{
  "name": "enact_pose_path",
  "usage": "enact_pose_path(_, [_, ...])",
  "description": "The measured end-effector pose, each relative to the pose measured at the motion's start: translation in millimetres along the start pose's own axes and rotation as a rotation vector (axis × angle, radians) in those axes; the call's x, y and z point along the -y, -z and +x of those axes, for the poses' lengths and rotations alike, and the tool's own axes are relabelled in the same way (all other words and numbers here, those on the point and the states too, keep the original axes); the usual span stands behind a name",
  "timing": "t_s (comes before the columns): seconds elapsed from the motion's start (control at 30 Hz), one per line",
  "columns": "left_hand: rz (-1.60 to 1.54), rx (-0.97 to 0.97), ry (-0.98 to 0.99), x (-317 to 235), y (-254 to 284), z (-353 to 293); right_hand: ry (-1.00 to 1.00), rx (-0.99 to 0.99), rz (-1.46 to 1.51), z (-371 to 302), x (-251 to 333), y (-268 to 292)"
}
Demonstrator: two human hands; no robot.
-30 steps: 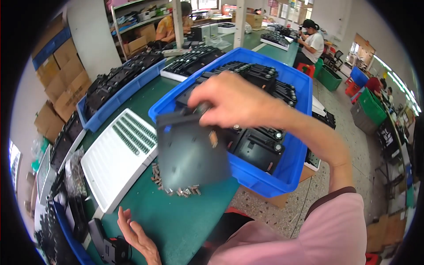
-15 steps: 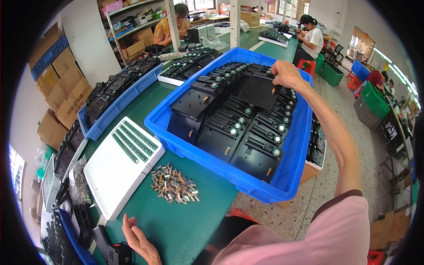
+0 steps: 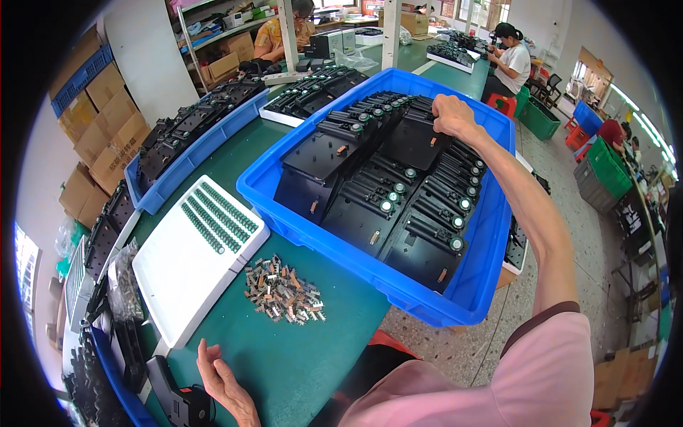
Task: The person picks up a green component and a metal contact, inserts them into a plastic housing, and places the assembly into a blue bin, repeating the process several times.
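My right hand point(image 3: 455, 117) is closed on the upper right part of a flat black plastic panel point(image 3: 411, 144). That panel lies over others in a large blue bin point(image 3: 320, 249), near its far side. Rows of similar black panels point(image 3: 348, 220) fill the bin, each with tube-shaped parts, a round silvery-green piece and a small coppery part. Over the near left of the green table, my left hand point(image 3: 222, 381) is held open, fingers loosely bent, with nothing in it. My right fingertips are partly hidden behind the hand.
A loose pile of small metal switch-like parts point(image 3: 284, 290) lies between the bin and a white foam tray point(image 3: 181, 285) with rows of small green round pieces. A longer blue tray point(image 3: 171, 186) of black parts stands behind. A black device point(image 3: 181, 398) sits near my left hand.
My right hand has brought the black panel down flatter among the others in the bin. The view has shifted slightly. My left hand stays where it was.
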State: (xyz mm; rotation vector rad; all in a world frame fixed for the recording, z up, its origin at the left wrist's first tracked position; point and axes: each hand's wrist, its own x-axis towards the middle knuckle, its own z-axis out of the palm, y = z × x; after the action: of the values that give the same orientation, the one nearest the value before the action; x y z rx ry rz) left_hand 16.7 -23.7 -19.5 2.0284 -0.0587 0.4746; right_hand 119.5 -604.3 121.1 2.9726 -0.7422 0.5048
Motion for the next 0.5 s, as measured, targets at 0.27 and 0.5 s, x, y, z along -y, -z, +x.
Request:
enact_pose_path(0.27, [0.008, 0.021, 0.013, -1, 0, 0, -0.047, 0.025, -0.013, 9, 5, -10])
enact_pose_path(0.5, [0.016, 0.02, 0.028, 1, 1, -2, -0.069, 0.043, -0.074, 9, 8, -18])
